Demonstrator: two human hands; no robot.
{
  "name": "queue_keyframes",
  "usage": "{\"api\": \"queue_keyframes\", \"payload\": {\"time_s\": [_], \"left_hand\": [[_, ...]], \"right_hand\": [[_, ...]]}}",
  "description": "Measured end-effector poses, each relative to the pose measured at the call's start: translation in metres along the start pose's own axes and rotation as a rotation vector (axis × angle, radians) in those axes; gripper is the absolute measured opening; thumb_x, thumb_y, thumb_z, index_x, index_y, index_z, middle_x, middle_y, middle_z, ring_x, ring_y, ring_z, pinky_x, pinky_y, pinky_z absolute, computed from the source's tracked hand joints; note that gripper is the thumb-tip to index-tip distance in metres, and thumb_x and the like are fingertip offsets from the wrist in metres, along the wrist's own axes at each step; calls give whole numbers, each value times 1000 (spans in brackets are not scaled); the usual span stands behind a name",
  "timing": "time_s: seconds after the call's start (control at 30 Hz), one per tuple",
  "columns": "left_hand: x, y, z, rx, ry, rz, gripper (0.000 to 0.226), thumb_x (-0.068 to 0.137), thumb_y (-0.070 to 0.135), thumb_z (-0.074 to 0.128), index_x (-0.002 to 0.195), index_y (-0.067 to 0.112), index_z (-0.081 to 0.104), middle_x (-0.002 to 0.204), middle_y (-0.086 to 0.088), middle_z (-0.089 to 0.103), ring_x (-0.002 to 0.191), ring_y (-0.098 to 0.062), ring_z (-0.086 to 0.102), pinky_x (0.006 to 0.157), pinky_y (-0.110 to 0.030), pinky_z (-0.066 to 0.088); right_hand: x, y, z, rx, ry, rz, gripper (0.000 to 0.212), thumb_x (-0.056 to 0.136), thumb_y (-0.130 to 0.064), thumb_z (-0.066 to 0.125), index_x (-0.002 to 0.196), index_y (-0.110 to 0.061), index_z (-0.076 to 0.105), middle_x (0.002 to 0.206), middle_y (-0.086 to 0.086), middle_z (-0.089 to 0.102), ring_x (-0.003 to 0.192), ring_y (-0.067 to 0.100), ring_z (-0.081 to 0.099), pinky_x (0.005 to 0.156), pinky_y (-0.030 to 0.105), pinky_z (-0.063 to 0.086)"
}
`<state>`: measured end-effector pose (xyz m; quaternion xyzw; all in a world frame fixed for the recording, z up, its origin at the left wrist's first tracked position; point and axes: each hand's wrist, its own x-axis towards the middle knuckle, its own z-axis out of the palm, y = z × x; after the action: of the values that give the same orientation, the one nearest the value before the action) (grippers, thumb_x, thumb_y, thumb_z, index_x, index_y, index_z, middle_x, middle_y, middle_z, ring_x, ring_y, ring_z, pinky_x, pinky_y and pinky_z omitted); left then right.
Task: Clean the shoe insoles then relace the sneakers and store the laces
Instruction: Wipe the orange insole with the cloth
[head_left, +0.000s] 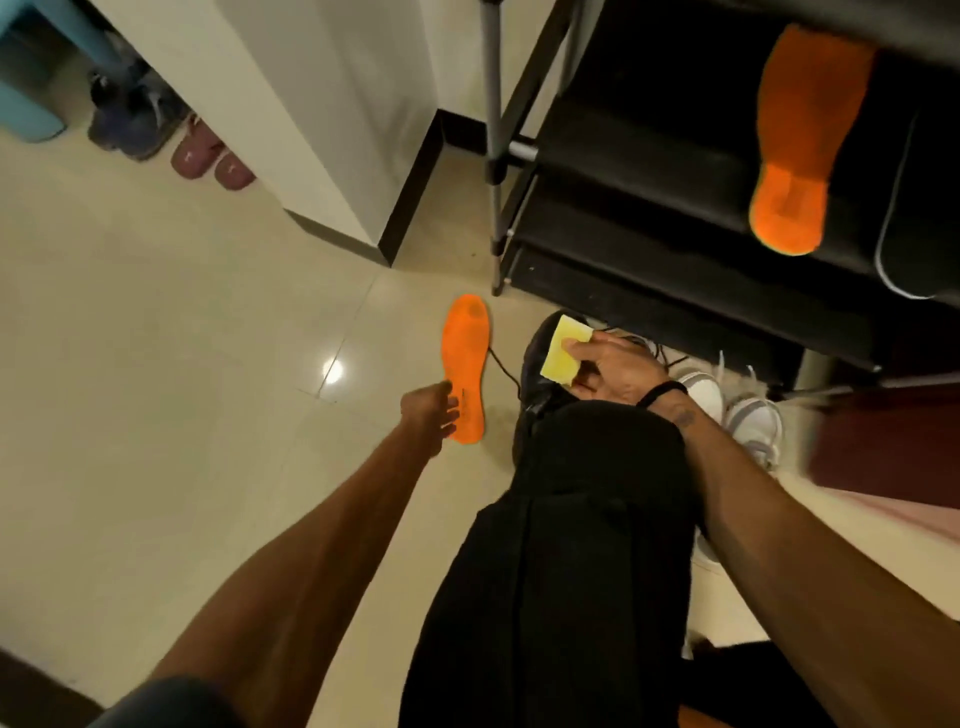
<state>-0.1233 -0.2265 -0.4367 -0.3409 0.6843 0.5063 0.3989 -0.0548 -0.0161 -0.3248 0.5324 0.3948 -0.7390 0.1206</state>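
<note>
an orange insole (465, 364) is seen lying flat on the pale tiled floor (156, 338), left of centre, with its long axis running from near to far. the left hand (431, 410) is reached down to its near end, and the fingertips are laid against the insole's left edge; whether the insole is actually pinched or only touched cannot be told. a yellow cloth (563, 349) is held in the right hand (615, 369), gripped between thumb and curled fingers, just right of the insole and above a dark sneaker (537, 358) that is partly hidden by a black-clad leg (571, 519). a thin black lace (503, 370) is trailed across the floor between the insole and the dark sneaker. a dark band (661, 392) is worn at the right wrist. a second orange insole (800, 150) is laid on a shelf of the black shoe rack (649, 171) at the far right, its heel end hanging over the shelf edge. white sneakers (743, 410) are set on the floor just right of the right hand, below the rack. at the far left, beside a white wall corner (311, 104), pink slippers (213, 158) and dark shoes (130, 122) are placed near a blue object (31, 88).
</note>
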Motion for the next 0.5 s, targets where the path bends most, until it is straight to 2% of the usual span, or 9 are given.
{"api": "queue_keyframes", "payload": {"time_s": [0.07,0.2,0.33,0.4,0.43,0.5], "left_hand": [[33,-21,0,81,40,-58,20,102,19,62,111,2,67,105,-16,64,80,-24,61,70,-36,49],[88,-56,11,276,118,-69,38,95,30,71,122,4,67,118,-20,68,102,-36,67,86,-41,57],[113,-74,21,320,241,41,36,90,28,77,116,7,62,111,-14,67,99,-30,66,83,-38,56],[118,-78,23,310,238,44,23,95,26,73,107,9,64,104,-9,66,87,-22,63,78,-35,54],[117,-78,25,306,223,35,14,98,23,69,101,10,65,100,-8,66,79,-17,60,74,-33,51],[113,-74,26,297,193,26,13,100,21,65,99,9,69,97,-7,67,76,-14,59,72,-32,51]], "right_hand": [[15,5,4,14,-4,37,39,99,-1,57,137,-7,54,136,16,60,121,30,60,80,38,52],[43,14,5,32,5,73,40,99,1,56,138,-6,53,135,19,61,118,30,61,92,41,49],[62,22,-2,-5,7,99,38,99,0,56,136,-6,55,133,19,62,123,31,60,104,43,47],[63,21,-6,-35,12,104,38,98,-1,57,135,-7,55,132,18,62,123,30,60,111,46,44],[61,20,-8,-49,17,109,37,99,-2,57,136,-7,55,132,18,62,120,30,60,109,46,45],[51,16,-11,-88,17,116,39,100,-4,56,139,-7,53,135,18,60,116,28,60,93,42,52]]}}
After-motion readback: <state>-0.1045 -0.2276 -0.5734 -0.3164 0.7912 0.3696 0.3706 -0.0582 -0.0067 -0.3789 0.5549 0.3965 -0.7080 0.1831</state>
